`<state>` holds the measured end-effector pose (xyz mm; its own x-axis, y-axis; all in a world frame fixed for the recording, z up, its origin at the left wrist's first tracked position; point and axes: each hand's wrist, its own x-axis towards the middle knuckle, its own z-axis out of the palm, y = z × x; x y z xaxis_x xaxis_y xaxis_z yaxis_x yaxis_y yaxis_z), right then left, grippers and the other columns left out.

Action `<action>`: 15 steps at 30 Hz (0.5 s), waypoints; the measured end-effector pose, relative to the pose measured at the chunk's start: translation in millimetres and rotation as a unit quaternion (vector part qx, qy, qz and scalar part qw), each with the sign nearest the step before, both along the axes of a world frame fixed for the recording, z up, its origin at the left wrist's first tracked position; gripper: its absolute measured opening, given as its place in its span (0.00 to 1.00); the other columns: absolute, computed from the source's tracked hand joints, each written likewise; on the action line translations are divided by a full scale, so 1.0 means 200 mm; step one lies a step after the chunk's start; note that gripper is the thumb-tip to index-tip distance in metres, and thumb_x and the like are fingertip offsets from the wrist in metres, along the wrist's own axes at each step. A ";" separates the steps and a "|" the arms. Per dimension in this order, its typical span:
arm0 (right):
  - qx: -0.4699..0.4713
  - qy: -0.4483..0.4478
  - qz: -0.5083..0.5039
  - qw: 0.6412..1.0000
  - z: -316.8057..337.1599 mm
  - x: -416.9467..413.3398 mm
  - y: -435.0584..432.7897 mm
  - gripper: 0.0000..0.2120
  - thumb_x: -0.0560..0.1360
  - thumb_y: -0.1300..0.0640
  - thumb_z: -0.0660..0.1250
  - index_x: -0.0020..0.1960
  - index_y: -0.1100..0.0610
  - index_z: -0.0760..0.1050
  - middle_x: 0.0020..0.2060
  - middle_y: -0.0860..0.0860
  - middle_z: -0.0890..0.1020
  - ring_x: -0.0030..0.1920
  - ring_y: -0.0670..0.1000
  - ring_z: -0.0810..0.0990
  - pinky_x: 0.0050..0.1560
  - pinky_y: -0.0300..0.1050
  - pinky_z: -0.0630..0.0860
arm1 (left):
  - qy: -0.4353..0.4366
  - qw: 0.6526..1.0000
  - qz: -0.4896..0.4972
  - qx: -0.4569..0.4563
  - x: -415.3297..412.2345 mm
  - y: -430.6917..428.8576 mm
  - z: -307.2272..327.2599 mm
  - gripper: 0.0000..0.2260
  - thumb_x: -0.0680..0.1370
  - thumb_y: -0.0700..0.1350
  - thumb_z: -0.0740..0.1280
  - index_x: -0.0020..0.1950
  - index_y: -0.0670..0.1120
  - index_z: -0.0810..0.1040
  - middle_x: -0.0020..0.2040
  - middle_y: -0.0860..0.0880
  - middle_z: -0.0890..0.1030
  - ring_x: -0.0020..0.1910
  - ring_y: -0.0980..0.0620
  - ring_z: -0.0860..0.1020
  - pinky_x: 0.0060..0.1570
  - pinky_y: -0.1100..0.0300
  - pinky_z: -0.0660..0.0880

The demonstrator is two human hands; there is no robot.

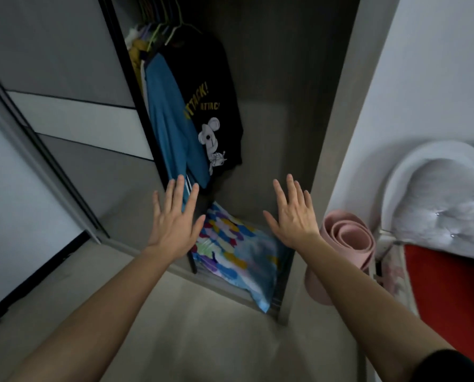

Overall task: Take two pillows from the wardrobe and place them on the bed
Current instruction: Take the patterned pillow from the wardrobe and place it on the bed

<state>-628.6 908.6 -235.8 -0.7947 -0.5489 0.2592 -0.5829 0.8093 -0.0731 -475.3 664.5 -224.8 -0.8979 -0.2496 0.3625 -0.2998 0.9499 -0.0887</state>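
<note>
A pillow [238, 257] with a bright multicoloured patterned cover lies on the floor of the open wardrobe [337, 150], below the hanging clothes. My left hand [175, 219] is stretched out above the pillow's left end, palm down, fingers spread and holding nothing. My right hand [292, 213] hovers over the pillow's right end, also flat and spread, holding nothing. Neither hand touches the pillow. Only one pillow shows. The bed [448, 293] with a red cover sits at the right edge.
A black printed shirt [208, 106] and a blue garment [172, 128] hang on the left of the wardrobe. The sliding door [64, 106] stands at left. A rolled pink mat [346, 244] leans by the wardrobe's right wall, next to a grey padded headboard [440, 199].
</note>
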 end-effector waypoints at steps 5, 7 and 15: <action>-0.011 -0.010 -0.015 1.000 0.09 -0.30 -0.10 0.38 0.79 0.38 0.54 0.80 0.54 0.43 0.79 0.61 0.48 0.78 0.62 0.52 0.76 0.60 0.54 | -0.004 1.000 -0.024 0.010 -0.38 -0.06 0.05 0.31 0.80 0.59 0.54 0.79 0.47 0.51 0.79 0.39 0.49 0.77 0.38 0.51 0.70 0.32 0.56; -0.011 -0.003 -0.006 1.000 0.11 -0.39 -0.14 0.38 0.79 0.39 0.55 0.80 0.55 0.44 0.79 0.61 0.49 0.78 0.62 0.53 0.76 0.60 0.54 | -0.004 0.999 -0.034 0.000 -0.51 -0.11 0.07 0.31 0.80 0.60 0.53 0.79 0.48 0.50 0.79 0.40 0.49 0.77 0.39 0.51 0.70 0.32 0.56; -0.015 -0.054 -0.050 0.997 0.02 -0.69 -0.29 0.38 0.79 0.39 0.54 0.79 0.52 0.40 0.79 0.60 0.44 0.79 0.62 0.48 0.77 0.60 0.50 | -0.034 0.998 -0.058 -0.002 -0.88 -0.33 0.02 0.33 0.80 0.60 0.55 0.79 0.48 0.47 0.79 0.40 0.47 0.77 0.40 0.50 0.71 0.34 0.55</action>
<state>-766.9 851.5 -232.4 -0.8691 -0.4590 0.1842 -0.4869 0.8596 -0.1552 -651.1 597.6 -221.4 -0.9431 -0.1415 0.3008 -0.1812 0.9775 -0.1083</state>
